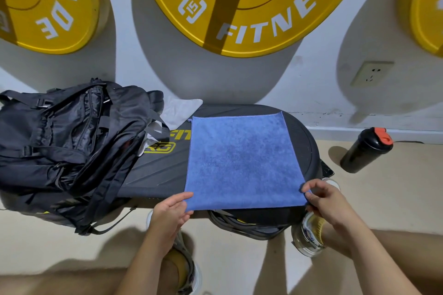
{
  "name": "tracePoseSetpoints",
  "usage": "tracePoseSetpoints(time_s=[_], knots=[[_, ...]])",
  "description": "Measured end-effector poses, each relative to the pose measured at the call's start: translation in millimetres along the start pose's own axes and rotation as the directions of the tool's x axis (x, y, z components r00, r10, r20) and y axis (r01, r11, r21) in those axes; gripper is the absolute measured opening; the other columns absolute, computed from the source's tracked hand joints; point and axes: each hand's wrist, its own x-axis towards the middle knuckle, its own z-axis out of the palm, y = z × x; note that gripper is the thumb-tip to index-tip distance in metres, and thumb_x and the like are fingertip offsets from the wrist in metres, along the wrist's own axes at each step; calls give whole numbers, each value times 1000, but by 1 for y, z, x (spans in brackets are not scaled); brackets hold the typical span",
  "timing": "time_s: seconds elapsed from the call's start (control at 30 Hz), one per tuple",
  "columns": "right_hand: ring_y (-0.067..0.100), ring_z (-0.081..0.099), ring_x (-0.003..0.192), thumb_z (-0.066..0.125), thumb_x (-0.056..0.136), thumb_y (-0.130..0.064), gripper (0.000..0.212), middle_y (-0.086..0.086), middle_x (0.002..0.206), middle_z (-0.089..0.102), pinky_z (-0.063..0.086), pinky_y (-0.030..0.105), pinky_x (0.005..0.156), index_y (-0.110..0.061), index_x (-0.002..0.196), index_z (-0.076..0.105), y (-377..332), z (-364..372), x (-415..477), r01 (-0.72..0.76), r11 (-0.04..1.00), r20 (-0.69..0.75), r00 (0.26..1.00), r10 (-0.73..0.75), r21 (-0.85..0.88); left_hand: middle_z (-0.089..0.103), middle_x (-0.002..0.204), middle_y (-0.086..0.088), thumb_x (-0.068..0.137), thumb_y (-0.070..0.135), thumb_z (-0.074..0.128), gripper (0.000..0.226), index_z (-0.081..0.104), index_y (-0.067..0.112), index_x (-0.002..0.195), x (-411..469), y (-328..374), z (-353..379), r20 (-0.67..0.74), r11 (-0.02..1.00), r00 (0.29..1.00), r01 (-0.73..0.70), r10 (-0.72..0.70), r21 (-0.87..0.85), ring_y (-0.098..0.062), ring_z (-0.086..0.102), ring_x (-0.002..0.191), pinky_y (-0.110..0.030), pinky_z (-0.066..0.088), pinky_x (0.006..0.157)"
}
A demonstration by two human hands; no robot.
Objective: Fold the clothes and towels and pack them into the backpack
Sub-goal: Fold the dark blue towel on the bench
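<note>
The blue towel lies spread flat, in one layer, on the right half of a black platform with yellow lettering. Its far edge reaches almost to the back rim of the platform, and its near edge hangs a little over the front rim. The surface is smooth, with no clear fold in it.

The person holds the towel at its two near corners. The left hand pinches the near left corner, with the thumb on top of the cloth and the other fingers under it. The right hand pinches the near right corner between the thumb and the first fingers, and the remaining fingers are curled loosely beside them. Both forearms come in from the bottom of the view.

To the left of the towel, on the same platform, lies the black backpack, slumped, with its straps hanging over the front rim. Whether its main compartment is open cannot be told. Between the backpack and the far left corner of the towel a light grey cloth lies on the platform, partly hidden under the backpack.

On the beige floor, well to the right of the platform, a black bottle with a red lid stands upright. The person's shoes are below the platform's front rim. On the white wall behind hang large yellow weight plates, and a wall socket is at the right.
</note>
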Motion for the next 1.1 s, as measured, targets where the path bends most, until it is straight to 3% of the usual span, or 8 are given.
tracePoseSetpoints(time_s=[0.17,0.37,0.67,0.77,0.87,0.97,1.03,1.1], knots=[[16,59,66,66,77,19,32,11,79,61,49,13,56,-5,98,69,-5,-11,-6,-77,997,202,977,73,14,56,47,9,78,-23,54,47,64,9,111,-2,10,-4,137,989,990,-46,27,138,-3,53,48,-16,47,69],[16,62,75,59,84,17,28,3,82,71,48,6,56,-8,86,72,2,0,-8,51,998,-48,997,-52,-28,67,66,-3,84,-6,64,26,74,16,92,6,3,-4,-48,974,989,-126,137,187,-18,57,70,-19,47,65],[0,36,34,63,89,-2,16,-11,42,48,31,9,41,-4,78,73,-4,-27,-1,-16,920,226,967,113,-391,52,59,-1,81,19,75,19,75,10,65,15,23,-33,165,747,986,-127,23,652,-14,43,60,-24,33,58],[1,53,51,64,88,2,16,-6,55,63,41,11,54,-4,79,76,-13,-34,-3,17,941,234,970,67,-338,61,65,-2,78,9,77,19,74,10,59,11,35,-29,215,800,974,-184,70,572,-14,52,63,-23,38,60],[15,66,79,58,88,6,22,7,82,74,51,17,73,-5,83,76,-38,-36,-7,101,994,185,979,-91,-45,70,83,-3,75,0,76,8,75,0,67,13,49,-24,218,903,955,-267,202,337,-19,61,81,-21,45,71],[18,67,82,48,95,0,22,14,92,73,54,16,73,0,99,70,-71,-26,1,166,957,131,971,-201,238,74,89,-12,65,20,85,21,77,6,80,19,76,-8,236,963,943,-260,235,77,-19,68,84,-23,54,76],[16,62,78,47,98,-5,21,10,87,70,53,19,68,-3,97,68,-86,-13,22,217,942,20,973,-229,257,73,90,-17,60,31,88,40,75,2,83,33,92,6,185,965,947,-253,263,-75,-21,69,81,-26,57,76],[14,56,73,48,98,-9,21,4,79,66,46,26,67,-10,87,66,-97,1,52,290,953,-141,950,-277,83,73,92,-15,83,18,69,20,71,0,90,51,106,24,97,950,949,-290,302,-114,-20,68,81,-28,57,79]])
